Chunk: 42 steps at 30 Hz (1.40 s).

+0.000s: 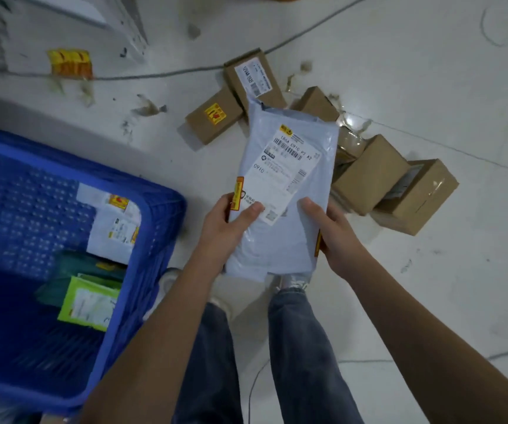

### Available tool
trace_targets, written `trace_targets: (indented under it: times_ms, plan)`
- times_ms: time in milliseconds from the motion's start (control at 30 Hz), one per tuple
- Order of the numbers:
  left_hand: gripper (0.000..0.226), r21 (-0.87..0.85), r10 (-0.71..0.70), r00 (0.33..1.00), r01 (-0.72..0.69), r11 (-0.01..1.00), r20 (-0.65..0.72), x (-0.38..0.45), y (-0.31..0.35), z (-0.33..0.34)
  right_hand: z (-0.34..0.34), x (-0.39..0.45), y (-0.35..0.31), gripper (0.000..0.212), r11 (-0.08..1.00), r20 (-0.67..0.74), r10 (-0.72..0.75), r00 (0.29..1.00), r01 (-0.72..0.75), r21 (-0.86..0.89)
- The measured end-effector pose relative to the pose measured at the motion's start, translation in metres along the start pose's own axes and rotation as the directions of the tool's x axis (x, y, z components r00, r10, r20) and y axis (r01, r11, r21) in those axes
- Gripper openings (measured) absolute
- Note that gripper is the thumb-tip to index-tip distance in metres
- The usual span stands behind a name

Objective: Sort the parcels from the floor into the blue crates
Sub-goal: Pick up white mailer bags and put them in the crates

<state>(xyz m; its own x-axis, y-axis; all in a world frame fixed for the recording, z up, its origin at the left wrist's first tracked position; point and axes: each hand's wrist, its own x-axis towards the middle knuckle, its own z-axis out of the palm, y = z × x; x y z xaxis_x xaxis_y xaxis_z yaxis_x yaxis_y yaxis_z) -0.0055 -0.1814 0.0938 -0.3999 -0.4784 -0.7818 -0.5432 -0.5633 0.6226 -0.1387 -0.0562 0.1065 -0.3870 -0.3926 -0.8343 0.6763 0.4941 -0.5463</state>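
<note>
Grey-blue plastic is what you have between your palms: a soft poly mailer (280, 191), held up in front of you above the floor (430, 87), label side facing you. Your left hand (231, 221) grips its lower left edge, thumb lying across the corner of the white shipping label (286, 166). Your right hand (332, 234) clasps the lower right edge, thumb on the face, fingers hidden behind. Both hands are closed on the mailer; neither is free.

Its long axis runs away from you, leaning a little to the right at the far end. The blue crate (155, 240) sits to your left and slightly nearer than the mailer, its right rim just beside your left forearm. So the coming move, as I judge it, is a short sideways swing to the left, and your left hand is the nearer one to lead it. Turning the long axis to lie along the crate would likely let it drop flat.

Inside the crate, a white mailer (113, 228), a dark green one (90, 264) and a lime-green one (89, 301) already lie near the right wall. Beyond your mailer, several cardboard boxes (369, 175) remain on the floor, so sorting looks far from finished.
</note>
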Motion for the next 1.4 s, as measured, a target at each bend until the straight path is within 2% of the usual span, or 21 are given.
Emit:
trace_targets:
  times_ms: [67,200,300,433,500,633,733,800,867,900,967,1033,1100,1133,1200,1300,1400]
  plan:
    - [0.026,-0.066,0.037,0.998,-0.04,0.997,-0.05,-0.009,-0.003,-0.025,0.029,-0.001,-0.001,0.044,0.999,0.028,0.01,1.0,-0.009,-0.039]
    - [0.017,-0.218,0.085,0.983,-0.12,0.969,-0.162,-0.027,-0.016,-0.088,0.102,-0.003,-0.007,0.028,0.988,0.017,-0.031,0.999,0.033,-0.154]
    - [0.017,-0.339,0.068,0.961,-0.161,0.927,-0.269,-0.037,-0.029,-0.14,0.165,-0.005,-0.012,0.018,0.927,0.191,-0.09,0.978,0.152,-0.342]
    - [0.02,-0.471,0.0,0.917,-0.204,0.858,-0.398,-0.044,-0.056,-0.213,0.255,0.001,-0.014,0.025,0.773,0.437,-0.031,0.899,0.298,-0.56]
    - [0.02,-0.472,-0.01,0.898,-0.222,0.853,-0.439,-0.042,-0.075,-0.244,0.299,0.009,-0.005,0.032,0.661,0.529,0.02,0.848,0.386,-0.644]
    - [0.007,-0.437,-0.119,0.815,-0.175,0.882,-0.567,-0.027,-0.114,-0.284,0.371,0.038,0.036,0.045,0.462,0.587,0.054,0.808,0.501,-0.732]
    - [0.016,-0.477,-0.252,0.752,-0.094,0.874,-0.61,-0.004,-0.143,-0.292,0.4,0.065,0.074,0.047,0.354,0.564,0.062,0.823,0.51,-0.784]
    - [0.024,-0.456,-0.313,0.72,-0.005,0.89,-0.619,0.012,-0.161,-0.29,0.406,0.087,0.097,0.044,0.237,0.535,0.077,0.841,0.506,-0.829]
    - [0.027,-0.398,-0.372,0.699,0.135,0.907,-0.611,0.028,-0.177,-0.289,0.406,0.105,0.118,0.038,0.007,0.459,0.057,0.887,0.459,-0.888]
    - [0.027,-0.384,-0.404,0.686,0.193,0.903,-0.605,0.035,-0.184,-0.289,0.406,0.113,0.127,0.035,-0.067,0.424,0.05,0.904,0.427,-0.902]
    - [0.026,-0.352,-0.462,0.651,0.302,0.886,-0.603,0.049,-0.199,-0.288,0.403,0.126,0.142,0.029,-0.133,0.383,0.089,0.92,0.392,-0.91]
    - [0.029,-0.308,-0.486,0.654,0.377,0.874,-0.58,0.063,-0.212,-0.288,0.399,0.136,0.154,0.025,-0.23,0.351,0.132,0.927,0.373,-0.899]
    - [0.035,-0.315,-0.473,0.729,0.358,0.879,-0.494,0.075,-0.223,-0.285,0.393,0.148,0.165,0.024,-0.272,0.338,0.123,0.933,0.359,-0.893]
    - [0.041,-0.35,-0.468,0.77,0.335,0.875,-0.433,0.081,-0.224,-0.284,0.39,0.153,0.17,0.027,-0.253,0.35,0.129,0.928,0.372,-0.893]
    - [0.057,-0.438,-0.48,0.812,0.318,0.841,-0.332,0.093,-0.226,-0.28,0.383,0.161,0.177,0.044,-0.242,0.402,0.161,0.901,0.431,-0.869]
    - [0.066,-0.504,-0.506,0.808,0.314,0.804,-0.303,0.103,-0.229,-0.272,0.378,0.165,0.182,0.072,-0.45,0.449,0.187,0.874,0.483,-0.752]
    - [0.071,-0.54,-0.514,0.797,0.293,0.789,-0.318,0.108,-0.231,-0.266,0.374,0.163,0.185,0.077,-0.66,0.5,0.22,0.838,0.505,-0.557]
